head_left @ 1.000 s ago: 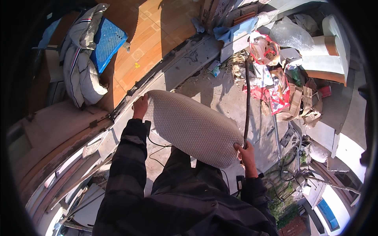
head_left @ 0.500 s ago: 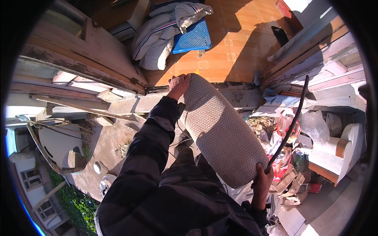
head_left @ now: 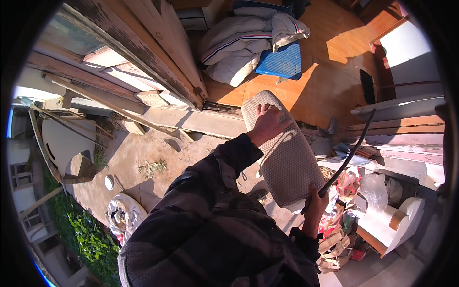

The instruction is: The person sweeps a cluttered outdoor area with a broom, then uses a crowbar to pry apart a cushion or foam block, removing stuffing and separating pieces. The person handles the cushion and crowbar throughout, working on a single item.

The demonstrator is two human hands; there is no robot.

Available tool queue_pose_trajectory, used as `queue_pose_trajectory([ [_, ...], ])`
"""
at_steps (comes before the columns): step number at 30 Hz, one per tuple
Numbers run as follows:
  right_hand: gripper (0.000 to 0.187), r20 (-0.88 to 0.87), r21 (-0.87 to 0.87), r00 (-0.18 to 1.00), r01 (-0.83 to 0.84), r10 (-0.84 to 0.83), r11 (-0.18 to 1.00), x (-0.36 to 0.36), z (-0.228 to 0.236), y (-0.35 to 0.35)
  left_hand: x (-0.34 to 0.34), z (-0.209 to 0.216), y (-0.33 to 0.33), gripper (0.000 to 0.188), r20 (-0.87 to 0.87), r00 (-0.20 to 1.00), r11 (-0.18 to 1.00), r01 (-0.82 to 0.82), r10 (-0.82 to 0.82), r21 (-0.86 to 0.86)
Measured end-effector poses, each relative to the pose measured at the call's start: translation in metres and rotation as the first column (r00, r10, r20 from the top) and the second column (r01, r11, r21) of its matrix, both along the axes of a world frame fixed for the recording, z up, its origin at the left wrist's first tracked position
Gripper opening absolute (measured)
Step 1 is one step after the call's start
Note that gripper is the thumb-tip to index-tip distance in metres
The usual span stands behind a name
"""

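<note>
A beige, block-shaped pillow (head_left: 289, 155) with a woven, dimpled cover slants in front of me, half sunlit and half in shadow. At its near end my right hand (head_left: 315, 206) grips the corner together with a long dark, slightly curved stick (head_left: 351, 155), which points up and to the right. My left hand (head_left: 270, 123) is on the pillow's upper face near the far end, its fingers curled in against the cover. Nothing shows in that hand, though its palm side is hidden.
Beyond the doorsill, a white padded jacket (head_left: 244, 45) and a blue board (head_left: 282, 61) lie on orange tiles. Weathered door frames (head_left: 143, 52) flank the opening. Plastic bags (head_left: 375, 189), torn cardboard (head_left: 334, 246) and a white drawer-like box (head_left: 394, 222) crowd the right; a white sack (head_left: 125, 215) stands left.
My left hand has left the pillow's far edge and moved onto its upper face. The view has swung left, and the right hand keeps its grip on pillow and stick.
</note>
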State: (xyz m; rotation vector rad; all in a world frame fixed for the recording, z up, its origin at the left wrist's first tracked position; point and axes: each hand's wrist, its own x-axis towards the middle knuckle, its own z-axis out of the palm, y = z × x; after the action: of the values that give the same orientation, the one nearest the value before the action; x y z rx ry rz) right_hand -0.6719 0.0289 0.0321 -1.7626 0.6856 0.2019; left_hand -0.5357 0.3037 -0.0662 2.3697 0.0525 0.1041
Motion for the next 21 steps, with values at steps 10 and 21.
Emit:
queue_pose_trajectory([
  [10, 0.027, 0.065, -0.034, 0.995, -0.076, 0.078, 0.997, 0.059, -0.015, 0.12, -0.093, 0.067, 0.006, 0.065, 0.106, 0.959, 0.963, 0.267, -0.263, -0.025],
  [21, 0.026, 0.185, 0.002, 0.975, -0.129, 0.127, 0.992, 0.069, -0.038, 0.078, -0.069, 0.057, -0.009, 0.085, 0.185, 0.961, 0.954, 0.155, -0.206, 0.256],
])
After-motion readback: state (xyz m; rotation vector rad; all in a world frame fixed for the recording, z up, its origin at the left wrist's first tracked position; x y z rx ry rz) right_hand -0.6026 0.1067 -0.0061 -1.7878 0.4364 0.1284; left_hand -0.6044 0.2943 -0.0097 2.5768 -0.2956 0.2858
